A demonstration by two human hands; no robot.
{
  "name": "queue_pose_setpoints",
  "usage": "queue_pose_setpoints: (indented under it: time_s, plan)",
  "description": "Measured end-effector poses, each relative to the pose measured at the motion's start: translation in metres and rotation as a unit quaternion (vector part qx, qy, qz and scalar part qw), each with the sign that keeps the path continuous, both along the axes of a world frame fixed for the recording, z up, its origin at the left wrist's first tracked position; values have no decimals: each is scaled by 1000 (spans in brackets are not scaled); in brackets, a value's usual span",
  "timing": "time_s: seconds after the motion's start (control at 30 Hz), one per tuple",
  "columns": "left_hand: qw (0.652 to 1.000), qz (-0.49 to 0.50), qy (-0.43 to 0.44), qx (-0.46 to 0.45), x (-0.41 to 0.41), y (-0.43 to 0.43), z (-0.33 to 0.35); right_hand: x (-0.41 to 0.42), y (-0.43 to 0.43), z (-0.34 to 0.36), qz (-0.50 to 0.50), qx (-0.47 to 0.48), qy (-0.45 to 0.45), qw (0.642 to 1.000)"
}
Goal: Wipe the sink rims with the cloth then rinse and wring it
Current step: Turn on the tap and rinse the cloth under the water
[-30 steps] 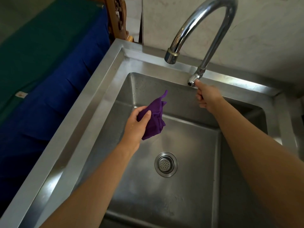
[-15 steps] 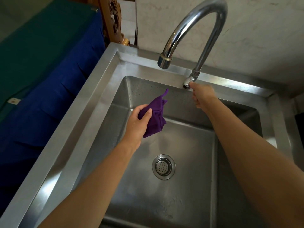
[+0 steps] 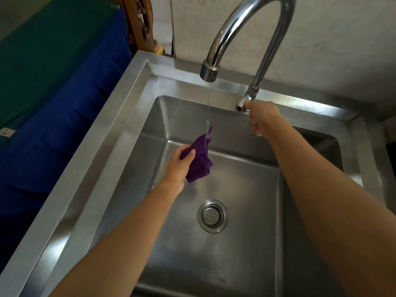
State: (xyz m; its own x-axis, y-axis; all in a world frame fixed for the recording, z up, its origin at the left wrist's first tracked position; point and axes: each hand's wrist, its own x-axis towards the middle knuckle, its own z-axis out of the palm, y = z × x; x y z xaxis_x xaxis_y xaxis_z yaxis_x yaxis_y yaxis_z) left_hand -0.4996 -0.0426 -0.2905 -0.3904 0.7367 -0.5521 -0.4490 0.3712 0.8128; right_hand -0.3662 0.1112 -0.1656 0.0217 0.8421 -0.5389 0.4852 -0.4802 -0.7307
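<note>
Gripping purple cloth (image 3: 200, 161) under thin stream (image 3: 207, 103), left fingers (image 3: 184, 149); right fingers (image 3: 254, 123) pinching half-hidden tap handle (image 3: 240, 105)

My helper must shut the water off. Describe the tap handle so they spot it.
Find the tall curved tap on the sink's back rim. At its foot juts a short chrome handle, the only part the right hand holds.

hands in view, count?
2. The left hand grips the purple cloth over the sink basin, under the thin water stream. The right hand holds the tap handle at the back rim. No others show.
</note>
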Motion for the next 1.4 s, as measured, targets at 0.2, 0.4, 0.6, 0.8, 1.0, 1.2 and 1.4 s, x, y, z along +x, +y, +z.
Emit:
queue_pose_setpoints:
  time_s: [0.2, 0.4, 0.6, 0.8, 1.0, 1.2, 1.4]
  plan:
    - [994, 6, -112, 15, -5, 10, -30, -1, 0, -1, 3, -3, -5, 1000]
    - [980, 41, -189, 37, -9, 11, -61, 0, 2, -2, 13, -9, -8, 1000]
    - [975, 57, -213, 23, -6, 17, -74, -2, 5, -3, 13, -26, -18, 999]
    - [973, 70, -221, 23, -2, 26, -84, -3, 5, 0, 13, -28, -17, 999]
    - [970, 74, -228, 24, 4, 31, -85, -6, 3, 5, 17, -51, -39, 998]
    - [968, 82, -234, 27, 6, 35, -84, -6, 0, 11, 29, -57, -42, 997]
    - [966, 87, -240, 32, 8, 38, -81, -7, 2, 12, 35, -57, -56, 996]
